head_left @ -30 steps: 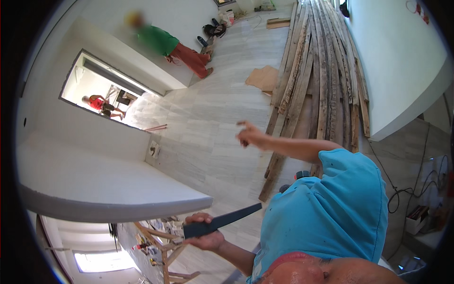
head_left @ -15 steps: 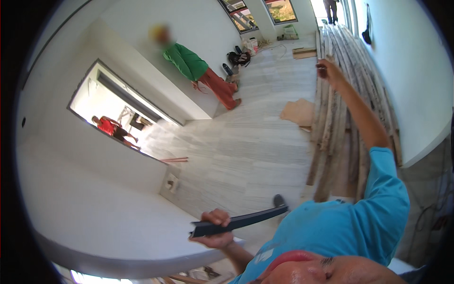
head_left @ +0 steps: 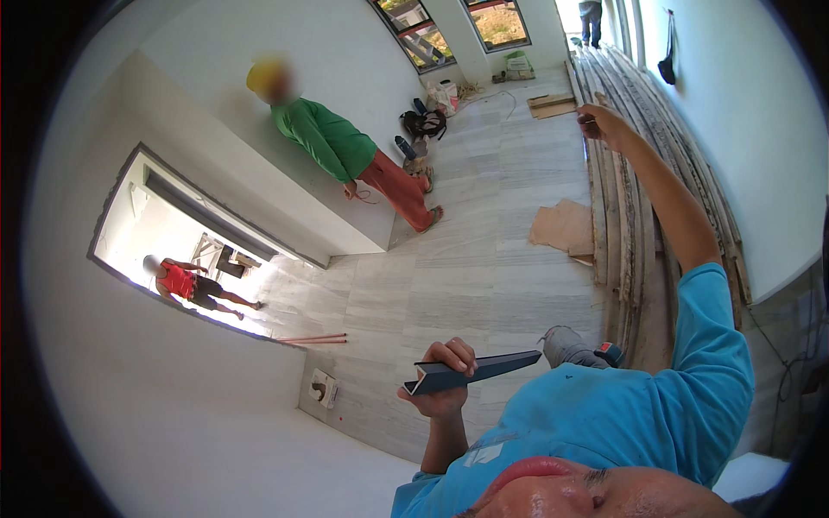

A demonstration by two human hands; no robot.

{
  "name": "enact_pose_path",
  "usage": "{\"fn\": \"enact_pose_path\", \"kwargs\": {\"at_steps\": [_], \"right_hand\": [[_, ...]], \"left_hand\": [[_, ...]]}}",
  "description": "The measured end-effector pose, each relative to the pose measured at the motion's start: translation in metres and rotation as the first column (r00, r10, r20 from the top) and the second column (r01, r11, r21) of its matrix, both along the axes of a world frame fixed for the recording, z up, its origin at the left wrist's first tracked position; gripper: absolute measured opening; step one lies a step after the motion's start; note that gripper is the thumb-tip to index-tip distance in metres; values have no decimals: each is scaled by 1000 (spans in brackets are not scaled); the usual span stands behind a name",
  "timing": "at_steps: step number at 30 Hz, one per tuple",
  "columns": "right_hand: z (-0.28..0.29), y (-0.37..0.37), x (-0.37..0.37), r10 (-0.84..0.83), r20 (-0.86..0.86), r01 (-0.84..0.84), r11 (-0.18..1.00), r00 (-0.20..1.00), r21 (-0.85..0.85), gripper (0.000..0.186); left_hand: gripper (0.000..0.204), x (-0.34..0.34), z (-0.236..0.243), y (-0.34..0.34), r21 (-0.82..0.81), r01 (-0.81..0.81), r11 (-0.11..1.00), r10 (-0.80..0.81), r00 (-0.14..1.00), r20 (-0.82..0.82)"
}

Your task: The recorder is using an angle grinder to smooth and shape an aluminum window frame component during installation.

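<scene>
My left hand grips a dark grey metal channel near one end; the strip points toward the right across my blue shirt. My right arm is stretched out, and my right hand appears over long rough timber planks lying along the right side. Its fingers are curled around something too small to make out. Below the channel's far end, my foot in grey shows beside a small black-and-red object on the floor.
A person in green stands at the left wall; another in red is in a doorway. A third person's legs show at the far opening. Bags, cardboard, pink rods and cables lie on the tiled floor.
My right arm has reached up and forward, and my left hand has shifted right with the channel. The view has swung toward the far windows, bringing the third person's legs into sight.
</scene>
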State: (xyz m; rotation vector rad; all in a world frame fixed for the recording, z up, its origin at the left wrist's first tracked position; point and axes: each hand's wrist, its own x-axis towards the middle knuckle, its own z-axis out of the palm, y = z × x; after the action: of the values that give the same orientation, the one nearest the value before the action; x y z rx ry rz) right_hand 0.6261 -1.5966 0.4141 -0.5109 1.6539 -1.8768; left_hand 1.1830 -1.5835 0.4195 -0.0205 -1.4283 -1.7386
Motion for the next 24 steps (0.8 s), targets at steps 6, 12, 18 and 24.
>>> {"fn": "enact_pose_path", "kwargs": {"at_steps": [6, 12, 18, 24], "right_hand": [[-9, -114, -77, -45, -21, 46, 999, 999, 14, 23], [-48, -293, -219, -25, 115, 36, 995, 993, -91, 27], [-285, -417, -158, 609, -523, -438, 793, 597, 423, 59], [-292, -433, -37, 756, -582, -808, 526, 300, 267, 67]], "left_hand": [[86, -71, -20, -122, 36, -58, 998, 59, 998, -27], [71, -190, -15, -278, -89, -171, 981, 179, 979, 101], [61, -295, -3, -384, -19, -286, 958, 286, 958, -32], [50, -399, -40, -506, 128, -430, 894, 442, 893, -87]]}}
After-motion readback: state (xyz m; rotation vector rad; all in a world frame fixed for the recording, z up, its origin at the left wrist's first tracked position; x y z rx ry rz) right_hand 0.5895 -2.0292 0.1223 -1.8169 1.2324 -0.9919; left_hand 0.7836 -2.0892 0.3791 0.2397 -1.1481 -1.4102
